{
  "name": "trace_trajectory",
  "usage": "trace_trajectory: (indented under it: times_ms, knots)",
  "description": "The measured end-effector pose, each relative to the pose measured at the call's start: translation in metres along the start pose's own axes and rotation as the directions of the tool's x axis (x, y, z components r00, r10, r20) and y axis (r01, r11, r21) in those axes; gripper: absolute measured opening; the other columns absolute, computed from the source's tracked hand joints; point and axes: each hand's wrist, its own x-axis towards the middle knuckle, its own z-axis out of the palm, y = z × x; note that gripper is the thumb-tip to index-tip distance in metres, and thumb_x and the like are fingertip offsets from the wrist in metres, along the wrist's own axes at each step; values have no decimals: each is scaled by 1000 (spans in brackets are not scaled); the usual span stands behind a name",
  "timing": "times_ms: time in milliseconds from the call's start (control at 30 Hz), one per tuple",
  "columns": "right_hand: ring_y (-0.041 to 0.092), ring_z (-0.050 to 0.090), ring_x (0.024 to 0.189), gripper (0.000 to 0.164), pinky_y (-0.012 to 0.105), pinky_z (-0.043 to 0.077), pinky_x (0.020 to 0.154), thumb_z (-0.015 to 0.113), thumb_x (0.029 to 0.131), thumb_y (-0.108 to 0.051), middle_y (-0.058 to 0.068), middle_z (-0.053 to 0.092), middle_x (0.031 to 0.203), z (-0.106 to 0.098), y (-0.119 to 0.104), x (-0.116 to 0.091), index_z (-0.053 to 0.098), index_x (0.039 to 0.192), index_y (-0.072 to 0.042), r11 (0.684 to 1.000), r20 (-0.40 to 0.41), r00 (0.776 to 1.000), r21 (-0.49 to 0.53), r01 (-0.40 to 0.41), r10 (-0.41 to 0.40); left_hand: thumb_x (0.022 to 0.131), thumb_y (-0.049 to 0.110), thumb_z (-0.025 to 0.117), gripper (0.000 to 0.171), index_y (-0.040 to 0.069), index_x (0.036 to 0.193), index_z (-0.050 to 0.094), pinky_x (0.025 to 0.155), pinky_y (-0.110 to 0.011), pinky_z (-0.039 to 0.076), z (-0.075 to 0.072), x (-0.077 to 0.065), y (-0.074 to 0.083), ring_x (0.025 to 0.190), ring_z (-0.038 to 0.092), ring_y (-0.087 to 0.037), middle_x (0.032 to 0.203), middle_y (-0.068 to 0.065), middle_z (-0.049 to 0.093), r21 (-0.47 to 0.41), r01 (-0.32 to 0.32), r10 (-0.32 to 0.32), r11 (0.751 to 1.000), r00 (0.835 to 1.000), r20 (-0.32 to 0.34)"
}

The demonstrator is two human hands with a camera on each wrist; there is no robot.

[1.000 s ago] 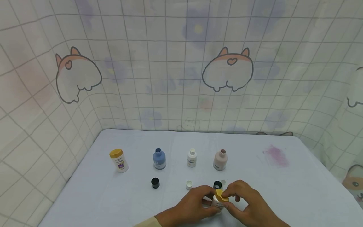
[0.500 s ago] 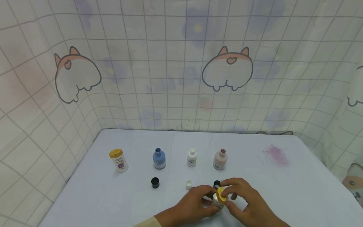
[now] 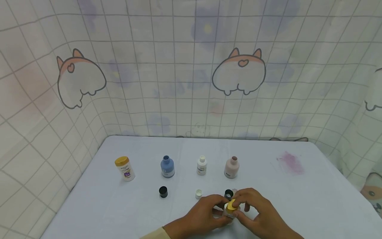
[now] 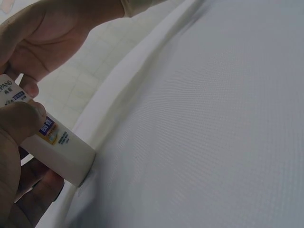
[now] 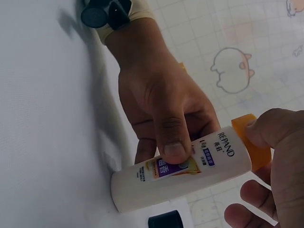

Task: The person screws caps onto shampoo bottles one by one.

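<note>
A white bottle [image 5: 190, 171] with a purple label and REPAND lettering stands near the table's front, its base at the tabletop. My left hand [image 3: 205, 213] grips its body, the thumb lying across the label in the right wrist view. On top is a yellow cap [image 5: 256, 147], which my right hand [image 3: 259, 212] pinches between thumb and fingers. The far side of the bottle is hidden by the left fingers. Just behind the hands sits a black cap [image 3: 228, 194].
Along the back stand a white bottle with a yellow lid [image 3: 125, 169], an uncapped blue bottle [image 3: 167, 167], a small white bottle [image 3: 202, 166] and a pinkish bottle [image 3: 231, 168]. Another black cap [image 3: 163, 192] and a white cap [image 3: 198, 194] lie before them.
The yellow cap has turned under the right fingers, which shifted their hold on it. The left hand and bottle have stayed in place.
</note>
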Motion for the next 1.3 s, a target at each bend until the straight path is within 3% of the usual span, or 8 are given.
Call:
trace_trajectory:
  times_ms: [333, 500, 700, 1067, 1300]
  knots:
    - [5, 50, 87, 41, 18, 48, 59, 77, 77, -5, -9, 54, 104, 0, 4, -5, 58, 109, -22, 998, 18, 998, -19, -62, 62, 86, 36, 67, 37, 27, 120, 54, 82, -14, 48, 0, 1, 0, 104, 53, 3, 114, 17, 54, 11, -3, 3, 1000, 1000, -2]
    - [6, 51, 86, 45, 21, 49, 58, 78, 75, -2, -7, 56, 106, 0, 6, -5, 58, 112, -17, 998, 19, 998, 1, -64, 64, 86, 34, 67, 37, 25, 119, 54, 80, -14, 49, 0, 1, 1, 103, 54, 2, 113, 16, 55, -7, -6, 6, 1000, 1000, -4]
    - [6, 53, 81, 44, 22, 50, 59, 74, 81, -10, -8, 56, 106, -2, 2, -3, 54, 119, -16, 991, 42, 991, -35, -128, 129, 86, 32, 68, 36, 24, 119, 54, 80, -13, 48, -1, 0, 2, 103, 54, 2, 112, 16, 55, -8, -9, 9, 1000, 1000, -12]
    - [3, 50, 78, 38, 17, 46, 61, 74, 81, -8, -12, 56, 103, 1, -1, -1, 57, 112, -23, 991, 10, 993, -56, -121, 122, 86, 35, 67, 35, 26, 118, 55, 79, -13, 48, -1, 0, 4, 101, 55, 3, 112, 17, 55, 11, 24, -24, 1000, 1000, -11]
    - [6, 51, 83, 41, 20, 47, 63, 71, 81, 0, -7, 56, 107, -1, 3, 0, 57, 116, -16, 996, 31, 996, -5, -84, 84, 86, 33, 67, 36, 25, 118, 54, 80, -13, 48, -1, 1, 3, 103, 54, 3, 113, 16, 54, 11, 8, -8, 1000, 1000, -9]
